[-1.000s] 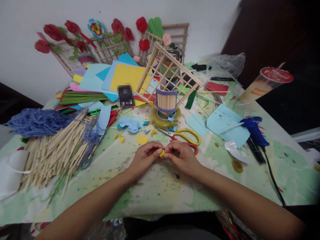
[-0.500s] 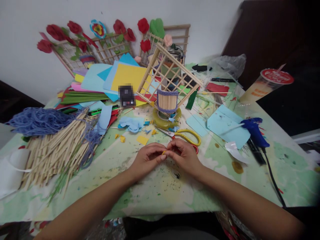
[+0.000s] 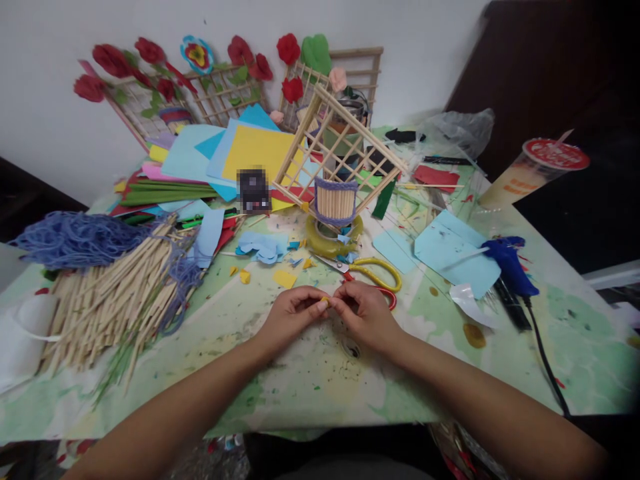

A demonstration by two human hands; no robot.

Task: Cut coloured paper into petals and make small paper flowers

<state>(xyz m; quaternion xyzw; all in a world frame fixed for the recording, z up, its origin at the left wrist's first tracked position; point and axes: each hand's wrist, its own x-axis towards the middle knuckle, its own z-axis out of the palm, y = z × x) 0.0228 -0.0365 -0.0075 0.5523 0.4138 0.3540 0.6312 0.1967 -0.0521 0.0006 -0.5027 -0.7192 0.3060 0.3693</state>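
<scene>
A tiny scrap (image 3: pixel 325 301) of deep yellow, matte like paper, shows as a small speck between the two hands, its full shape hidden by the fingers (image 3: pixel 316 309). The left hand (image 3: pixel 293 312) and right hand (image 3: pixel 367 315) meet above the near middle of the desk (image 3: pixel 280 400), fingertips narrowed on the scrap from both sides. Scissors (image 3: pixel 345 268) lie just beyond the right hand, a flat yellow piece (image 3: pixel 285 279) just beyond the left
</scene>
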